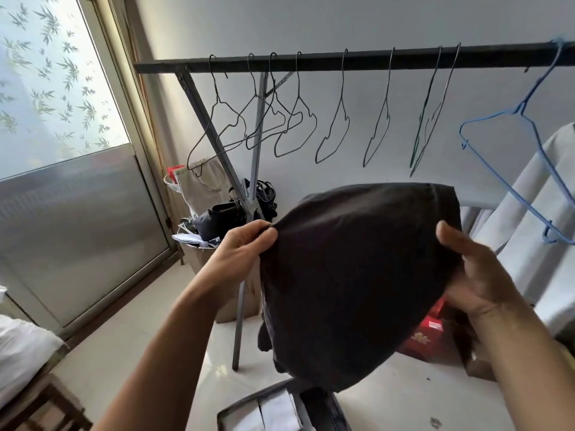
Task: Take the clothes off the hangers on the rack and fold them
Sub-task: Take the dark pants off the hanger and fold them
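Held mid-frame: dark garment [351, 275], left hand [239, 247] fingers pinching its edge, right hand [476, 275] gripping the other side. Could slip floorward if loosened.

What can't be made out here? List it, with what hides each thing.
Head view only:
- Dark garment: its type and lower end, bunched between left hand and right hand.
- Right hand's fingertips: behind the cloth.
- Pale garment: cut off by the right edge.
- Red box: mostly behind the dark garment.
- Container on the floor: cut off by the bottom edge.
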Available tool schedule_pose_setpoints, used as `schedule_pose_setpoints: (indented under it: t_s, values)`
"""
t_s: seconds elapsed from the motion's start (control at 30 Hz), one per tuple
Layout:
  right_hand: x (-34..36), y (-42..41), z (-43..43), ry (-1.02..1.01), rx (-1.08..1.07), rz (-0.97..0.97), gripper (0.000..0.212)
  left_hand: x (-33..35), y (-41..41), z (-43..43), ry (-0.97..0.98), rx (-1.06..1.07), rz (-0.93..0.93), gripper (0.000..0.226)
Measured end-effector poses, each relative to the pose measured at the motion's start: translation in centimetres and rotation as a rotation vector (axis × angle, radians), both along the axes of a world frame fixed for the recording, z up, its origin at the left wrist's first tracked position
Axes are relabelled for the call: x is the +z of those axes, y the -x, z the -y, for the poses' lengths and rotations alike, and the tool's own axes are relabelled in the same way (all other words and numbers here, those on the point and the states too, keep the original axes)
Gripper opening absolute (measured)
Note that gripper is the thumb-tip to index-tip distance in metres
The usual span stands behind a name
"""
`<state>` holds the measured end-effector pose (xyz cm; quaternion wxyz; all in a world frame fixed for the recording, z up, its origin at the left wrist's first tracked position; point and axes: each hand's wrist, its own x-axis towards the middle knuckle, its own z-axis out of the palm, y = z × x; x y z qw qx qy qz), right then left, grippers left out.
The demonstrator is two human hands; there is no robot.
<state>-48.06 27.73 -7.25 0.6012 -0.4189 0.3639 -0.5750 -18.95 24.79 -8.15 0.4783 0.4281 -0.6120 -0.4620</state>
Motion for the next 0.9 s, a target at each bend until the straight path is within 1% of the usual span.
schedule_pose_setpoints:
  t_s: [0.03,0.07,0.13,0.23,0.3,0.37,0.4,0.43,0.47,0.5,0.57,0.6,0.63,0.7,0.73,0.77,0.8,0.87,0.9]
  values:
    - [-0.5,-0.2,0.0,-0.010,0.046,-0.051,0.050,0.0,0.2,-0.1,-0.029,-0.022,-0.072,0.020]
    - [-0.8,-0.4,0.1,-0.025,0.067,-0.106,0.038,-0.1,0.2,0.0,-0.064,-0.026,-0.125,0.021]
    - [-0.9,-1.0,0.6,-0.054,0.031,-0.145,0.027,-0.1,0.0,0.1,-0.132,-0.028,-0.212,0.025]
    - [-0.8,-1.0,1.4,-0.059,-0.073,-0.065,0.019,0.1,0.0,0.3,-0.205,0.006,-0.297,0.026]
    - [-0.6,-0.8,1.3,-0.053,-0.034,-0.030,0.023,0.2,0.1,0.4,-0.230,0.020,-0.406,0.027]
    - [-0.4,-1.2,0.9,-0.067,0.065,-0.140,0.036,0.2,0.0,0.5,-0.213,-0.029,-0.512,0.019]
    - [-0.4,-1.4,1.0,-0.075,0.075,-0.213,0.041,0.2,-0.2,0.4,-0.186,-0.068,-0.523,0.019]
    - [-0.3,-1.6,1.0,-0.083,0.040,-0.253,0.041,0.1,-0.3,0.4,-0.160,-0.096,-0.511,0.029]
    - [-0.1,-1.6,1.3,-0.092,-0.028,-0.263,0.036,0.0,-0.3,0.5,-0.143,-0.095,-0.488,0.037]
    - [-0.1,-1.7,1.5,-0.107,-0.101,-0.260,0.030,0.0,-0.3,0.5,-0.132,-0.048,-0.455,0.038]
    - [0.0,-1.8,1.9,-0.122,-0.232,-0.277,0.018,0.0,0.0,0.8,-0.105,0.087,-0.370,0.029]
    - [0.0,-1.9,2.1,-0.124,-0.288,-0.300,0.020,0.1,0.2,0.9,-0.095,0.143,-0.341,0.027]
    - [-0.3,-1.9,2.4,-0.129,-0.345,-0.317,0.030,0.2,0.3,0.9,-0.088,0.183,-0.337,0.027]
    - [-0.6,-2.1,2.9,-0.124,-0.437,-0.316,0.062,0.3,0.4,1.0,-0.081,0.202,-0.368,0.033]
    - [-0.5,-2.2,2.8,-0.108,-0.440,-0.312,0.074,0.5,0.4,1.1,-0.083,0.194,-0.378,0.033]
    - [-0.4,-2.2,2.7,-0.079,-0.410,-0.290,0.081,0.8,0.5,1.1,-0.089,0.189,-0.371,0.031]
    - [-0.3,-1.9,2.7,-0.060,-0.347,-0.246,0.080,1.1,0.5,1.2,-0.096,0.189,-0.359,0.029]
    - [-0.1,-1.2,2.6,-0.043,-0.170,-0.162,0.060,1.6,0.4,1.3,-0.112,0.147,-0.365,0.028]
    - [0.1,-1.0,2.3,-0.024,-0.099,-0.147,0.053,2.0,0.2,1.2,-0.108,0.101,-0.351,0.033]
